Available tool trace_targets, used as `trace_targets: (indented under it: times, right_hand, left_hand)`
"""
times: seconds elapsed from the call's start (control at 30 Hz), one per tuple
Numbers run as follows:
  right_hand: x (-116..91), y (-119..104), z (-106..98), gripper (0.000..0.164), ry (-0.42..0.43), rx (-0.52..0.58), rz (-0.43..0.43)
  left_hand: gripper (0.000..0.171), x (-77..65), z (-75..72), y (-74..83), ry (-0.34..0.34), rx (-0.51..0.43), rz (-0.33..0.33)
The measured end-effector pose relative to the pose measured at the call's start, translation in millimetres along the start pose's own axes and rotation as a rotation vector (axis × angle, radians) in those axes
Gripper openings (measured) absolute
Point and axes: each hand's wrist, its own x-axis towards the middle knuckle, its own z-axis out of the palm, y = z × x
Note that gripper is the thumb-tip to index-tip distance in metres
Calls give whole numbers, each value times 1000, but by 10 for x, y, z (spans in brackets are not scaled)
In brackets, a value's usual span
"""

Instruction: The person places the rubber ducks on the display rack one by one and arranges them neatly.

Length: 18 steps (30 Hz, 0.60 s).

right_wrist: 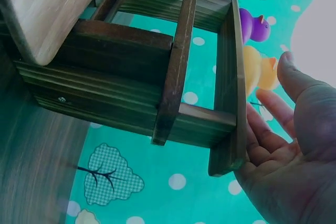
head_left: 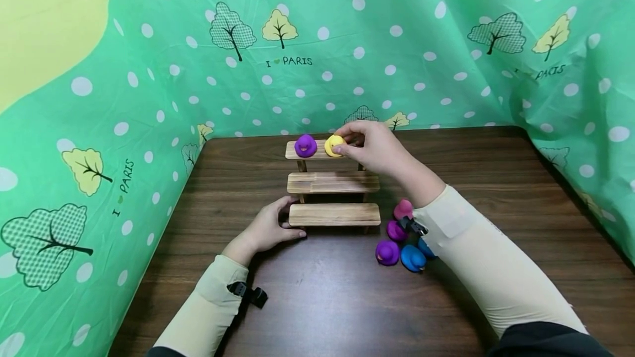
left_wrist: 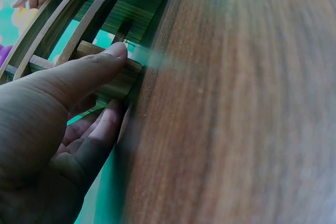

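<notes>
A three-tier wooden stand (head_left: 333,183) is upright on the table. My left hand (head_left: 268,226) grips its lower left side; in the left wrist view the thumb (left_wrist: 100,66) lies over a wooden bar with the fingers underneath. On the top step a purple rubber duck (head_left: 305,146) sits at the left. Beside it is a yellow rubber duck (head_left: 334,146), which my right hand (head_left: 369,145) pinches between thumb and fingers. The right wrist view shows the yellow duck (right_wrist: 259,69) at the top board, the thumb close by its head. Both lower steps hold no ducks.
Several more ducks lie on the table right of the stand, partly under my right forearm: pink (head_left: 403,209), purple (head_left: 387,253) and blue (head_left: 413,258). A green dotted cloth (head_left: 297,92) rises behind and along both sides of the dark wooden table (head_left: 317,302).
</notes>
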Motion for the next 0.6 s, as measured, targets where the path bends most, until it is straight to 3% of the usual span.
trace_targets:
  times: [0.13,0.43,0.6]
  right_hand:
    - [-41,13,-47,31,21,7,-10]
    - [-227,184,-313,32,186,-10,-38]
    - [-369,355,-424,32,202,-9,-10]
  left_hand:
    - [81,-7,-4,-15,1,0,3]
    - [81,5,1,-19,-2,10,-5]
    - [80,0,7,-26,-2,2,-1]
